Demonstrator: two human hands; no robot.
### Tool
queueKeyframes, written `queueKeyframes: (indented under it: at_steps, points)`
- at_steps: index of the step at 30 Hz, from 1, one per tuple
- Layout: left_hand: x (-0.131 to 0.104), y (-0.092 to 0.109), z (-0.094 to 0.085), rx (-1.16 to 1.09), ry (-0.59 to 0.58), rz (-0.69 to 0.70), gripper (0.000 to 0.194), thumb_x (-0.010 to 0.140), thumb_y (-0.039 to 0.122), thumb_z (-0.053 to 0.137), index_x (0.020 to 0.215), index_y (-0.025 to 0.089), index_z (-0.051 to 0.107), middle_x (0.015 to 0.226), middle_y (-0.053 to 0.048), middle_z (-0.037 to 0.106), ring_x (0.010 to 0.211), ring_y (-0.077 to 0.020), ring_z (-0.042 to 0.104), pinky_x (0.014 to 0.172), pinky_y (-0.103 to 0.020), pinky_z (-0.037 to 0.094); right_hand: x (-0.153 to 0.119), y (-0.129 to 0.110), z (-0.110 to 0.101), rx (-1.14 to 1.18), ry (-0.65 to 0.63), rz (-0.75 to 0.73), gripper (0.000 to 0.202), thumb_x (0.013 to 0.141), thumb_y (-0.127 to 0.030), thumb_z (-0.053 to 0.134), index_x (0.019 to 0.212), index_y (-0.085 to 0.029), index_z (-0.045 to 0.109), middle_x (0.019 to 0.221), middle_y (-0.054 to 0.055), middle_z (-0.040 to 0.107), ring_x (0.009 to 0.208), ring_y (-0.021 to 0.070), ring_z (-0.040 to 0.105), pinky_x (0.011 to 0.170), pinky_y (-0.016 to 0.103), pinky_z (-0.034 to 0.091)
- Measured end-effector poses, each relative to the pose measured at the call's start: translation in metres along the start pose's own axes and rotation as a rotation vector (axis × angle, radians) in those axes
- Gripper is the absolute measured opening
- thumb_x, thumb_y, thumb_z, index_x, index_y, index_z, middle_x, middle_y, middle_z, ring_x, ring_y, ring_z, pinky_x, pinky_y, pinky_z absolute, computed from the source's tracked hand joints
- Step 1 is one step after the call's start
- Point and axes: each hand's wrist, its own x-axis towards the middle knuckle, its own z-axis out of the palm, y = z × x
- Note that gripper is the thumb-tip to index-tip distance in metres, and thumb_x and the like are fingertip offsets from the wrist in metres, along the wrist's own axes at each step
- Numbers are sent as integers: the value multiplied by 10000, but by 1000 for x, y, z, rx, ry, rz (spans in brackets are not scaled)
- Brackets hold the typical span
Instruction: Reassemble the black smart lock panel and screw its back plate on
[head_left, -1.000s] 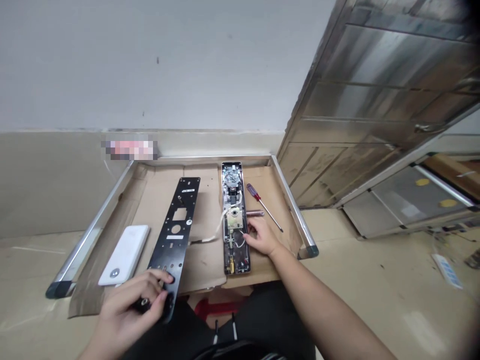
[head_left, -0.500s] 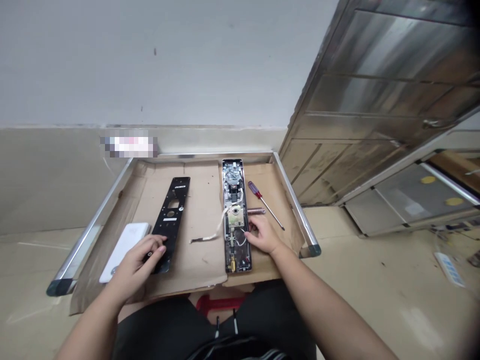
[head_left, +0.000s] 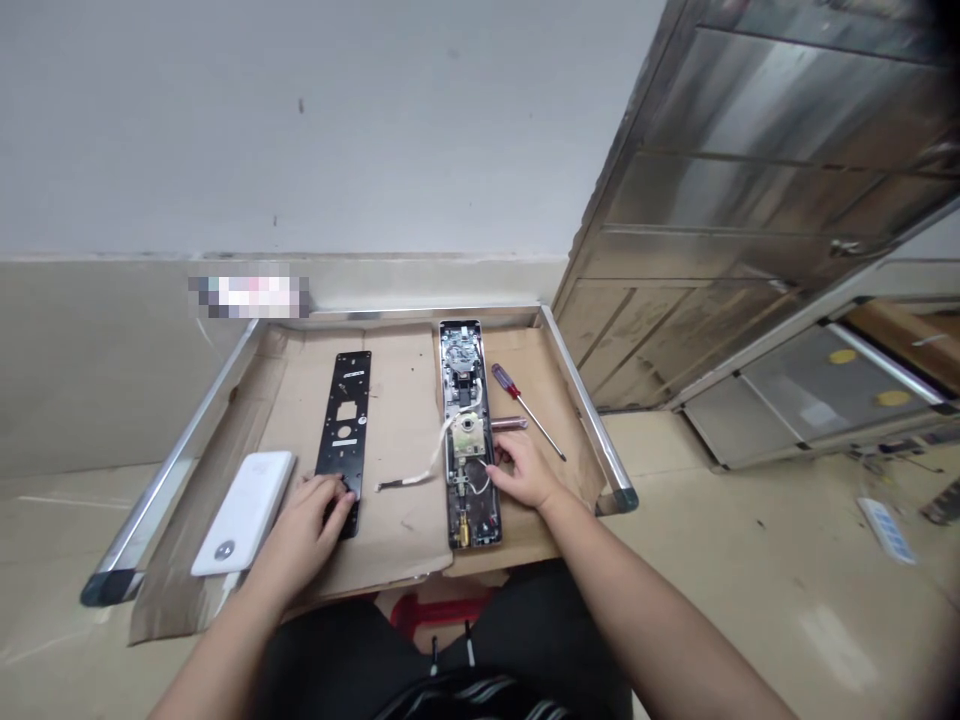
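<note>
Left fingers (head_left: 328,484) on black plate (head_left: 351,458)

the left grip (head_left: 313,512) hides part of the black plate (head_left: 345,457); its white label (head_left: 344,442) is too small to read. a blocky blur (head_left: 251,297) masks something near the desk (head_left: 405,313). the top edge cuts off the door (head_left: 697,190).

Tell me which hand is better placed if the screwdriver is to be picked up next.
Probably the right hand: it is at the edge of the open device, near the screwdriver. The left hand is farther off, at the black plate.
</note>
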Motion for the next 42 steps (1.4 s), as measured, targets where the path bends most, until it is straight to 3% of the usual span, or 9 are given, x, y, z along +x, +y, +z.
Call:
queueKeyframes:
  at_steps: [4, 8, 13, 17, 20, 24, 33, 38, 42]
  points:
    - [4, 49, 5, -47, 112, 25, 152, 969, 356, 515, 1029, 221, 550, 1086, -97, 647, 1174, -295, 615, 998, -451, 504, 0, 1, 0, 0, -3, -2, 159, 792, -329, 679, 846, -214, 582, 757, 18, 610, 748, 203, 540, 719, 337, 407]
    - [23, 95, 7, -107, 116, 83, 315, 969, 324, 526, 1264, 215, 517, 1255, -123, 610, 1224, -286, 589, 1042, -438, 480, 0, 2, 1, 0, -3, -5, 151, 825, -335, 670, 861, -213, 589, 763, 19, 614, 759, 203, 552, 723, 333, 417]
    - [83, 137, -7, -144, 55, 128, 337, 998, 351, 500, 1301, 216, 556, 1161, -86, 663, 1111, -248, 633, 966, -383, 507, 0, 1, 0, 2, 6, -2, 164, 857, -348, 663, 820, -218, 570, 735, 16, 600, 747, 203, 560, 716, 332, 416]
    - [136, 164, 1, -25, 26, 110, 413, 941, 424, 606, 1290, 205, 573, 1107, -87, 696, 1009, -251, 664, 885, -367, 515, 2, 0, 0, 4, 16, 2, 174, 857, -352, 664, 808, -221, 560, 723, 13, 598, 736, 199, 552, 711, 330, 416]
    - [165, 176, 17, 68, 25, 129, 371, 935, 433, 615, 1207, 182, 596, 1138, -118, 691, 1044, -264, 657, 901, -364, 502, 2, 1, 0, 3, 14, 2, 181, 845, -346, 666, 792, -222, 547, 713, 8, 597, 726, 193, 544, 707, 323, 415]
    - [186, 183, 28, 170, -8, 66, 407, 852, 426, 720, 1142, 166, 599, 1133, -140, 694, 1056, -282, 659, 883, -355, 507, 1, 2, 1, -4, 16, 10, 175, 833, -335, 675, 796, -223, 545, 725, 4, 609, 721, 185, 540, 705, 315, 413]
    - [194, 191, 18, 169, -113, -14, 405, 894, 304, 652, 1277, 189, 587, 995, -98, 763, 963, -248, 717, 824, -320, 533, 0, 4, 3, -12, 22, 23, 172, 831, -326, 685, 809, -222, 550, 731, -3, 616, 721, 176, 539, 712, 308, 408]
    - [195, 202, 13, 241, -104, -78, 299, 874, 183, 574, 1161, 142, 649, 1036, -174, 741, 974, -310, 719, 838, -380, 554, -1, 7, 4, -14, 22, 16, 166, 831, -319, 686, 815, -224, 551, 725, -6, 613, 720, 177, 540, 714, 310, 407]
    - [205, 208, 8, 283, -102, -67, 291, 874, 132, 533, 1128, 110, 673, 1190, -222, 674, 1034, -315, 700, 892, -376, 554, 0, 6, 4, -15, 27, 17, 169, 836, -326, 684, 815, -226, 550, 732, 1, 622, 723, 183, 544, 723, 318, 413]
